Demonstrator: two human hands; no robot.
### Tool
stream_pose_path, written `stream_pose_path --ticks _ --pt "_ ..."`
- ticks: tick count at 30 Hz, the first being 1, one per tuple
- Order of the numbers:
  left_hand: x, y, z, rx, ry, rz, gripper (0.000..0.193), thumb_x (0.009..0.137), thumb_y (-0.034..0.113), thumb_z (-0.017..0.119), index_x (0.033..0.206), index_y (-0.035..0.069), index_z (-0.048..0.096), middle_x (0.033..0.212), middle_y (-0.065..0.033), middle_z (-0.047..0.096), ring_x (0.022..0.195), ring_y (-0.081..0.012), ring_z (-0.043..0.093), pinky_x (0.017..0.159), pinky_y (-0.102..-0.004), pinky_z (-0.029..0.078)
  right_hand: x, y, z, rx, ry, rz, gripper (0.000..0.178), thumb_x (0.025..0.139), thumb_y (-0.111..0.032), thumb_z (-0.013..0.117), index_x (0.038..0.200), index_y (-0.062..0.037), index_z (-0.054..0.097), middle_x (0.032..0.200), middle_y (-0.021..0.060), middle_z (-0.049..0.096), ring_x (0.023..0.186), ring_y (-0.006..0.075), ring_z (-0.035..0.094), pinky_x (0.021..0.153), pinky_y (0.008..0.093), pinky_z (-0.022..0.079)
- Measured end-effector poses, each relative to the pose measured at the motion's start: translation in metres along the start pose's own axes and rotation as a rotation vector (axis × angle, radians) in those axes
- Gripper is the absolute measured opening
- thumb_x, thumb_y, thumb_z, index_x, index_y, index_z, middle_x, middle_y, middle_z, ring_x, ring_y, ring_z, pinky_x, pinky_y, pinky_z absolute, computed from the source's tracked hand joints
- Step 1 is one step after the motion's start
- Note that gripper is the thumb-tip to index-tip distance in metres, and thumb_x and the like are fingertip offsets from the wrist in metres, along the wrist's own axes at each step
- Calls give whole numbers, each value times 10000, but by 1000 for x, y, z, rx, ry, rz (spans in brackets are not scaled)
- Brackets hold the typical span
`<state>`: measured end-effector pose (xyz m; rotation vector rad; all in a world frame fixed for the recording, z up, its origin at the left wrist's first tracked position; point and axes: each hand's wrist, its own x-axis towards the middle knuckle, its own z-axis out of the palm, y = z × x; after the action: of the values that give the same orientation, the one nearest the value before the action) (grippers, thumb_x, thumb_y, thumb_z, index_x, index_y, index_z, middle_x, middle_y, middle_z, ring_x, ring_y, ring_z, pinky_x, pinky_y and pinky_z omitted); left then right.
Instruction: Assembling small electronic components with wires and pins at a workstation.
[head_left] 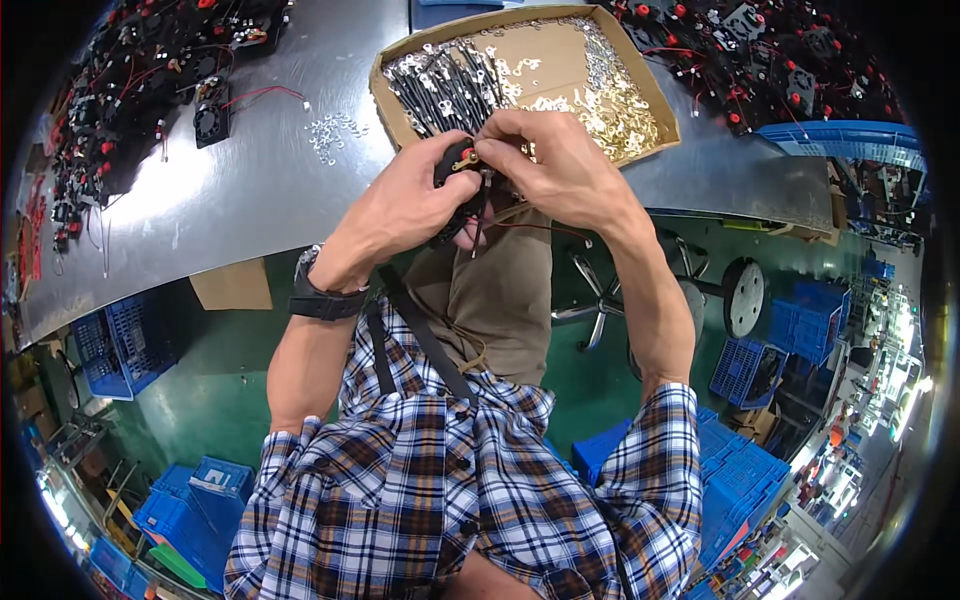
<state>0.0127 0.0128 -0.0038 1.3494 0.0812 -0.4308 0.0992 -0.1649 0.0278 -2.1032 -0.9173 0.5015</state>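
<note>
Left hand (415, 195) clamps the small black part (446, 170) by the cardboard tray (548, 66); right hand (568, 165) pinched at its brass tab (464, 162), can't tell on what. Probably light, stiff: grip the black sides, spare the red wire (563, 231)

The part (449, 163) is mostly black, the shirt (420, 470) plaid.

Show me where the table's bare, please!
The metal table is bare between the left black heap, the small silver pieces and the table's front edge. Another patch lies between the cardboard tray, right black heap and front edge. Crowded: both heaps and most of the tray.
</note>
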Motion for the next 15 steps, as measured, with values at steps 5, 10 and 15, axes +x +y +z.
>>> stream_pose_path --ticks 5,10,15 --pt "0 2 0 92 25 36 290 972 92 500 1202 -83 522 882 -114 663 666 -177 704 599 -294 593 -2 -4 8 10 68 109 187 934 -138 653 987 36 698 817 181 707 730 252 678 670 358 512" --pt "3 -7 -3 125 65 94 315 956 103 507 1204 -90 538 862 -99 667 650 -145 688 603 -289 569 -9 2 25 -150 240 -143 137 921 -105 649 961 12 708 825 164 719 750 316 694 844 463 495" --pt "3 -4 0 87 38 62 345 953 103 509 1232 -97 534 835 -95 673 641 -141 681 596 -291 559 -14 4 29 -281 274 -181 115 925 -88 634 935 1 706 803 150 718 708 342 674 934 509 467"
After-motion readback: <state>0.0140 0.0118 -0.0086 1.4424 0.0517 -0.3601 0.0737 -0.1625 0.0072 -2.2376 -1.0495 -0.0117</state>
